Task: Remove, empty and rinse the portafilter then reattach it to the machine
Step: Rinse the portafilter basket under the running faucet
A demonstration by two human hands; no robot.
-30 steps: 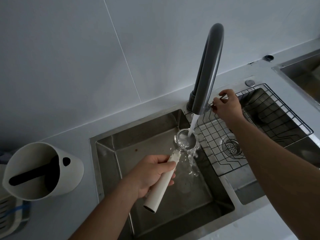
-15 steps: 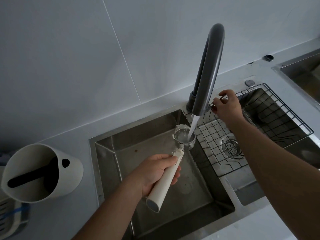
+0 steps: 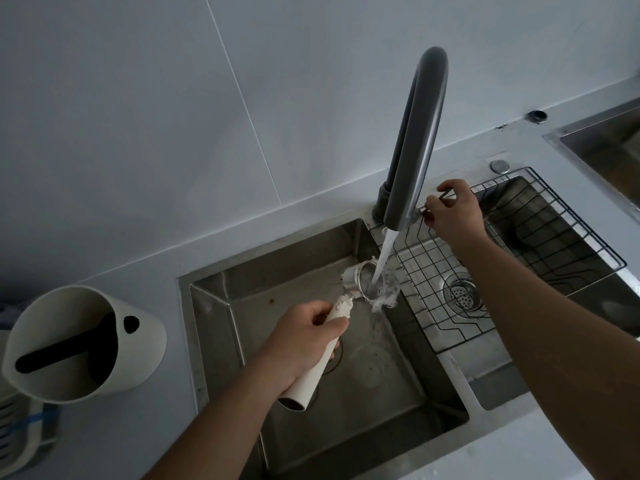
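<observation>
The portafilter (image 3: 362,280) has a steel basket and a long white handle. My left hand (image 3: 301,344) grips that handle over the left sink basin (image 3: 249,282). The basket is tipped on its side toward the right, and the water stream (image 3: 382,258) from the dark grey faucet (image 3: 415,140) runs into it and splashes out. My right hand (image 3: 452,211) is closed on the thin faucet lever beside the faucet's base. The espresso machine is out of sight.
A black wire rack (image 3: 519,258) lies over the right basin, whose drain strainer (image 3: 462,296) shows through it. A white jug (image 3: 79,344) with a dark tool inside stands on the counter at left. Another steel basin (image 3: 602,143) sits at the far right.
My left hand has rolled the portafilter so the basket tips sideways to the right under the stream, and water now spills out. My right hand stays on the lever.
</observation>
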